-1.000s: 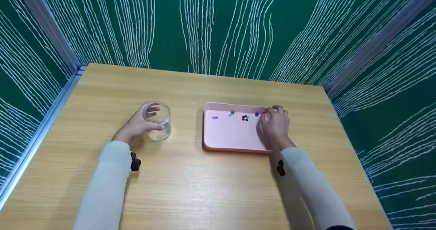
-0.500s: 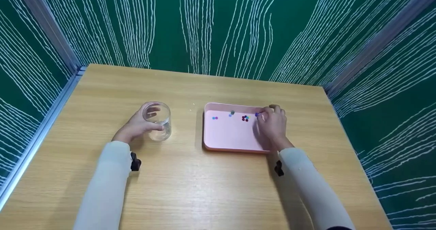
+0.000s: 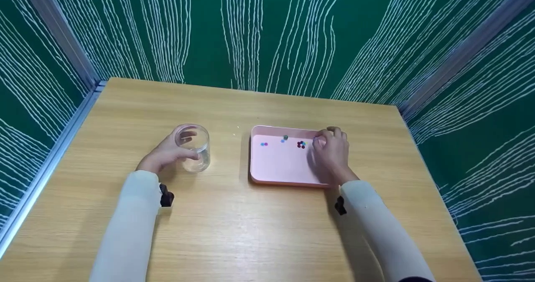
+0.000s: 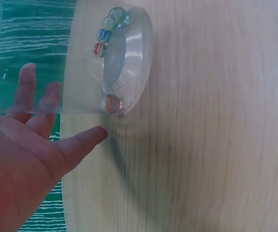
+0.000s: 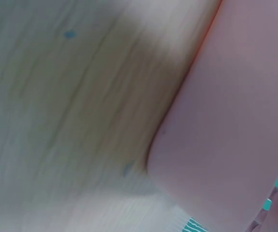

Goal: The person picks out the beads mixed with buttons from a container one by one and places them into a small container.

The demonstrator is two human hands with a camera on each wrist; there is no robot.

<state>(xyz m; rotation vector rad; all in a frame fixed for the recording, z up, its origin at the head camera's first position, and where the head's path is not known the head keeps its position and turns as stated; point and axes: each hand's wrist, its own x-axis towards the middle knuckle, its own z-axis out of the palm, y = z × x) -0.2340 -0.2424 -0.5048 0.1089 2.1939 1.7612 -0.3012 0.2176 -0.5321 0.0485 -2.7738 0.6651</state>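
My left hand (image 3: 169, 151) holds an upright clear glass (image 3: 196, 165) on the table, fingers behind it and thumb along the near side. In the left wrist view, several swirled marbles (image 4: 111, 103) lie at the bottom of the glass. My right hand (image 3: 333, 150) reaches over the right side of a pink tray (image 3: 284, 169), fingers bent at the far right corner. A dark blue ball there is almost covered by the fingertips; whether they pinch it is hidden. The tray also holds a dark green marble (image 3: 285, 137) and several small coloured beads (image 3: 301, 144).
The wooden table (image 3: 242, 232) has tiny pale specks between the glass and the tray. Green walls (image 3: 205, 44) with white wavy lines stand behind and at both sides. The tray's outer wall (image 5: 226, 121) fills much of the right wrist view.
My right hand has moved slightly left and farther into the tray, covering most of the dark blue ball that showed before. My left hand and the glass stay in place.
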